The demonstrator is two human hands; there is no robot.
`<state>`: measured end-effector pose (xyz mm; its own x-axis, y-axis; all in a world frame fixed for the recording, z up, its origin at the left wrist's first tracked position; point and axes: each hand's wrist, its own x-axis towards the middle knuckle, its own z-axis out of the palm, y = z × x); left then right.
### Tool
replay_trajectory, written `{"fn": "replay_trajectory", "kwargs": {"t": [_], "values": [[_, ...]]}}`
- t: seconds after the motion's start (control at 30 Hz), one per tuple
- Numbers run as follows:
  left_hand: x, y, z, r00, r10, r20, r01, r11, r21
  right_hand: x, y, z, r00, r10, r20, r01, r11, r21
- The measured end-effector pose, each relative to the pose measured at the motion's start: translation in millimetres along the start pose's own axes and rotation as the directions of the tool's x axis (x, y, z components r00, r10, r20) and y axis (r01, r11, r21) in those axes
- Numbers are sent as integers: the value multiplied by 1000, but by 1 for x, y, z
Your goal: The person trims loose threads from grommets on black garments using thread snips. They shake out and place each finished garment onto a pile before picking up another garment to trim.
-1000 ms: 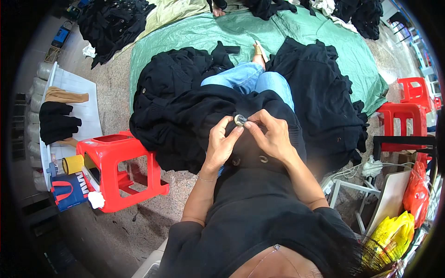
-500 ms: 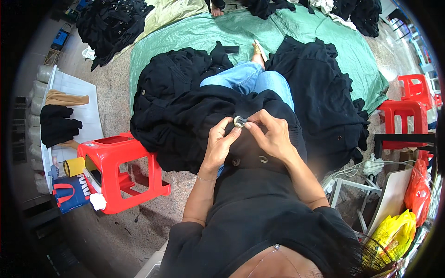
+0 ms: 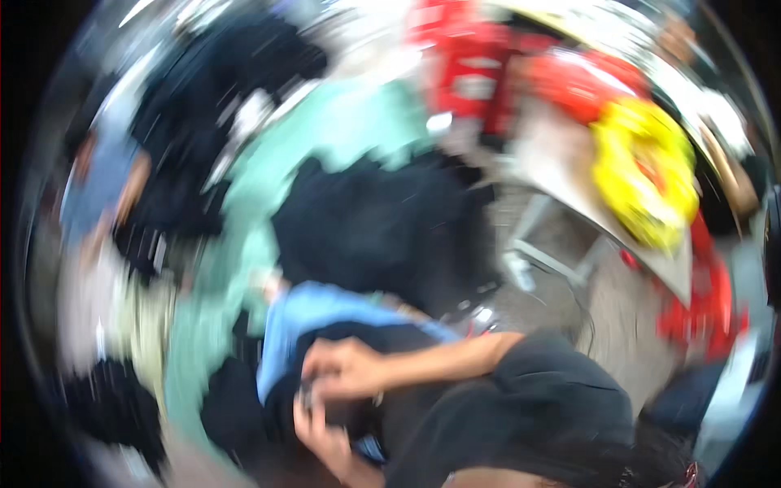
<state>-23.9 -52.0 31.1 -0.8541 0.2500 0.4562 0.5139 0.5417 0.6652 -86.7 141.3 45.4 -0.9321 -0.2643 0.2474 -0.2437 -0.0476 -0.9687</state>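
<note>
The whole view is smeared by motion. My right hand (image 3: 348, 370) and my left hand (image 3: 324, 433) meet over my lap, fingertips pinched together. Between them is a small dark, shiny bit (image 3: 307, 396), blurred now; half a second ago it showed as a pale round button on black knitwear. A black garment (image 3: 366, 330) covers my lap and part of my blue jeans (image 3: 313, 305). Beyond my legs a heap of black clothes (image 3: 382, 228) lies on a green sheet (image 3: 350, 122).
At right, a yellow plastic bag (image 3: 643, 175) and a red bag (image 3: 586, 77) rest on a pale board (image 3: 553, 150) with a metal frame (image 3: 541, 240) below. Red stools (image 3: 472, 73) stand behind. A person in blue (image 3: 106, 187) is at far left, near more black clothes (image 3: 187, 122).
My view has swung sharply to the right, bringing the bags and board into the upper right. Both hands now appear lower and further left in the picture, still together.
</note>
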Motion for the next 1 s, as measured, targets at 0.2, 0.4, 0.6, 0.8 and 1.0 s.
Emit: {"fn": "replay_trajectory", "kwargs": {"t": [0.2,0.4,0.6,0.8,1.0], "values": [[39,29,-25,940,-297,165,338,868,-363,0,-11,0,909,-399,-122,398,917,-33],[57,42,-15,905,-335,261,410,851,-329,14,-5,-13,951,-256,173,180,914,365],[57,46,-27,860,-429,275,505,791,-345,23,-54,-29,836,-374,402,196,887,418],[61,64,-56,680,-589,438,729,610,-311,18,-88,-37,888,-316,335,227,933,281],[3,24,-1,656,-632,414,753,510,-416,-7,33,-19,957,268,110,-239,946,-218]]}}
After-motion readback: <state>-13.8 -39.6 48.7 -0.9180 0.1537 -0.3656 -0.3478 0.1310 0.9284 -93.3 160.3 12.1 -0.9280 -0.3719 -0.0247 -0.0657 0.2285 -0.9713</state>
